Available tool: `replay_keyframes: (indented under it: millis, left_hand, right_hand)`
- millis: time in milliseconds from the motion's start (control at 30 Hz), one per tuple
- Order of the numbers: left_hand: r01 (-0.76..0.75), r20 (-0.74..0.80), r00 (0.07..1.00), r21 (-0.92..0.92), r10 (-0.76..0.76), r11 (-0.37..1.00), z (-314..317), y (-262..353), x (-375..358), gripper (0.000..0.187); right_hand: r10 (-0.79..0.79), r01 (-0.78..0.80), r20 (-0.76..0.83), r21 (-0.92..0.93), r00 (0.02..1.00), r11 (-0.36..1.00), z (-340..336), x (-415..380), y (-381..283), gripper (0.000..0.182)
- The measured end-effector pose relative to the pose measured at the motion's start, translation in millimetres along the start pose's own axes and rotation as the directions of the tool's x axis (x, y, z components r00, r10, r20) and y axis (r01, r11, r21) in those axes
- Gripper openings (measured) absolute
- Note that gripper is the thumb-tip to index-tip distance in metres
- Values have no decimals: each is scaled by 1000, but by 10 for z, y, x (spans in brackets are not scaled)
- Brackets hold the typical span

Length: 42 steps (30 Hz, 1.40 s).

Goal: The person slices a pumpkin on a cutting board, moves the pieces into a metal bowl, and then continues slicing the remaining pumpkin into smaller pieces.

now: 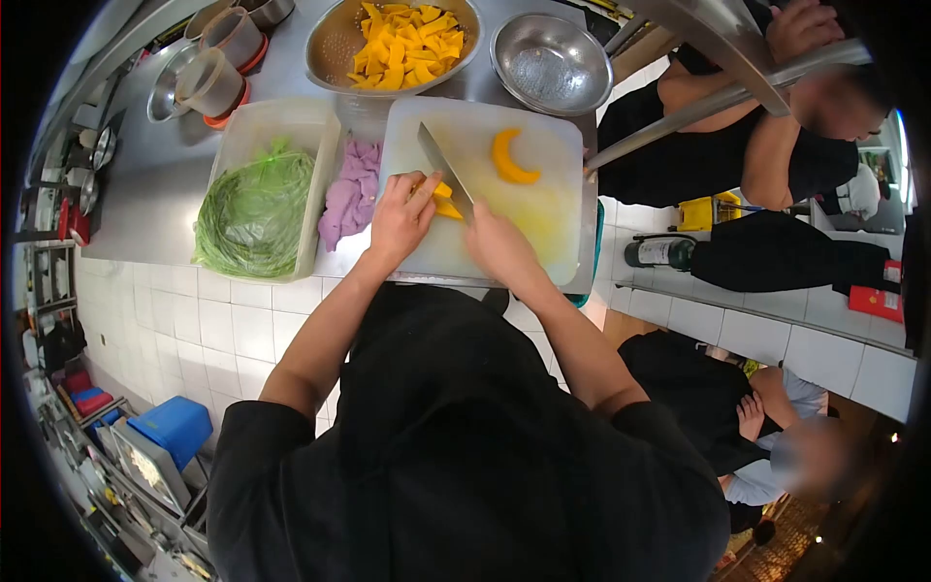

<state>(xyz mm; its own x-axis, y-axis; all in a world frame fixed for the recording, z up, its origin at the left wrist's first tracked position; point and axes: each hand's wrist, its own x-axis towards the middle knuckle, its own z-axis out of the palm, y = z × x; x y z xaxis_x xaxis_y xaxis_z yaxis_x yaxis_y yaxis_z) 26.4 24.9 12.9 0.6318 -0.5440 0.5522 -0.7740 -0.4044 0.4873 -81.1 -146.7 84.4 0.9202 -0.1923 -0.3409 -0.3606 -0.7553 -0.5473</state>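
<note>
My left hand presses down on an orange pumpkin piece on the white cutting board. My right hand grips the handle of a large knife, whose blade rests against that piece. A curved orange pumpkin slice lies apart, farther up the board. Beyond the board a metal colander holds several cut pumpkin chunks.
An empty steel bowl stands beside the colander. Left of the board lie a purple cloth and a plastic tub of green net. Plastic cups stand at the far left. Two other people are at the right, one seated below.
</note>
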Motion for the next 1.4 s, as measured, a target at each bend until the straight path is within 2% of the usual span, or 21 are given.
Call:
replay_keyframes:
  millis: [133, 267, 367, 533, 667, 733, 767, 833, 867, 900, 933, 967, 1100, 1167, 1200, 1267, 1400]
  left_hand:
    - [15, -35, 999, 14, -14, 1000, 11, 22, -61, 51]
    - [59, -42, 997, -29, -60, 998, 23, 0, -92, 51]
    - [50, -64, 997, -50, -53, 998, 13, -5, -41, 51]
    - [103, -86, 990, -58, -108, 993, 16, 39, -108, 47]
    - [157, -95, 981, -100, -167, 983, 48, -2, -164, 45]
    - [315, -65, 941, -181, -331, 932, 44, -50, -147, 39]
    - [296, -60, 949, -183, -311, 938, 46, -35, -146, 39]
    - [462, -49, 873, -235, -485, 855, 96, 19, -173, 33]
    - [459, -95, 856, -316, -509, 831, 166, 51, -202, 30]
    - [463, -87, 854, -318, -512, 827, 190, 81, -214, 30]
    - [526, -58, 809, -374, -585, 764, 214, 101, -231, 30]
    - [582, -27, 757, -426, -652, 693, 233, 108, -240, 29]
    - [549, -38, 797, -368, -602, 750, 14, 155, -131, 29]
    - [419, -39, 896, -261, -443, 870, -77, 138, -99, 28]
    - [421, -37, 895, -261, -445, 868, -79, 117, -113, 28]
    - [299, -8, 953, -104, -301, 949, -68, 84, -127, 27]
    - [295, 17, 955, -91, -295, 951, -36, 48, -110, 26]
  right_hand:
    - [57, -51, 93, -63, 994, 997, -2, -301, -27, 28]
    - [-10, 11, 28, -55, 1000, 998, 430, 134, 84, 31]
    - [-19, 18, -13, -23, 1000, 1000, 198, 166, -75, 31]
    - [-13, 16, 99, -35, 995, 999, -101, -281, -96, 27]
    - [-59, 59, -3, -6, 998, 998, 592, 107, 130, 29]
    - [-153, 161, -103, 71, 983, 984, 601, 252, 77, 29]
    - [-146, 156, -124, 77, 982, 985, 587, 233, 104, 29]
    - [-137, 141, -78, 45, 987, 989, 486, 190, 220, 29]
    - [-133, 137, -83, 44, 988, 990, 442, 142, 278, 29]
    - [-51, 52, -62, 30, 997, 998, 394, 55, 317, 29]
    - [31, -31, -36, 12, 999, 999, 357, -31, 345, 29]
    - [35, -34, -27, 10, 999, 999, 314, -98, 353, 29]
    - [45, -44, 30, -31, 999, 999, 87, -343, 191, 26]
    - [19, -17, 38, -45, 999, 999, -13, -455, 72, 24]
    - [-12, 16, 48, -69, 999, 997, -63, -524, 9, 22]
    - [-40, 46, 59, -95, 997, 994, -122, -635, -52, 21]
    - [-77, 93, 110, -146, 991, 985, -165, -716, -65, 20]
